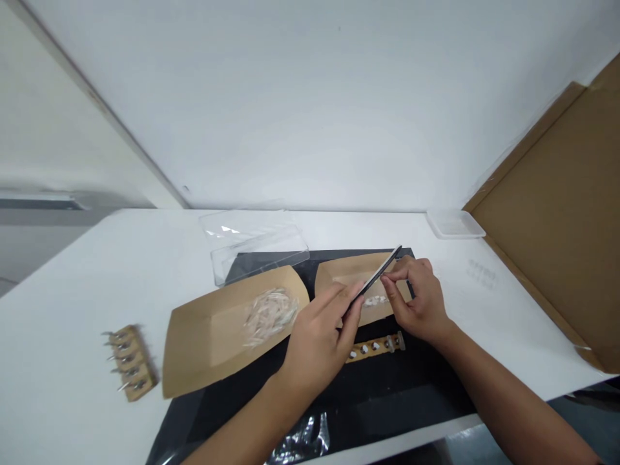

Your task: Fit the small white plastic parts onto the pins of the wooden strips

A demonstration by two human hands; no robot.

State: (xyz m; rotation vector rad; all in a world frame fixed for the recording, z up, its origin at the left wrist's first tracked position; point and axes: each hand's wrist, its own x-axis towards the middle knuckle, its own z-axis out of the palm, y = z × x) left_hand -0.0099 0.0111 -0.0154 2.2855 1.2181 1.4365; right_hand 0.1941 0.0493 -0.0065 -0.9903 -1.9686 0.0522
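My left hand (317, 332) is closed on a thin, dark flat strip (380, 272) with a pale edge, tilted up to the right. Beside the strip, my right hand (420, 298) pinches thumb and forefinger together; whatever is between them is too small to make out. Behind the hands sits a brown paper tray (334, 271) with small white pieces (375, 301) in it. A second, larger paper tray (194, 336) to the left contains a heap of slender, clear pieces (272, 315). Below the hands, a wooden strip with holes (375, 349) lies partly covered by my left hand.
A wooden block with metal pieces (130, 363) stands at the left. Clear plastic boxes (259, 252) are at the back, a shallow translucent container (455, 225) at the back right. A large cardboard box (557, 213) borders the right. A black mat (387, 403) covers the table's front.
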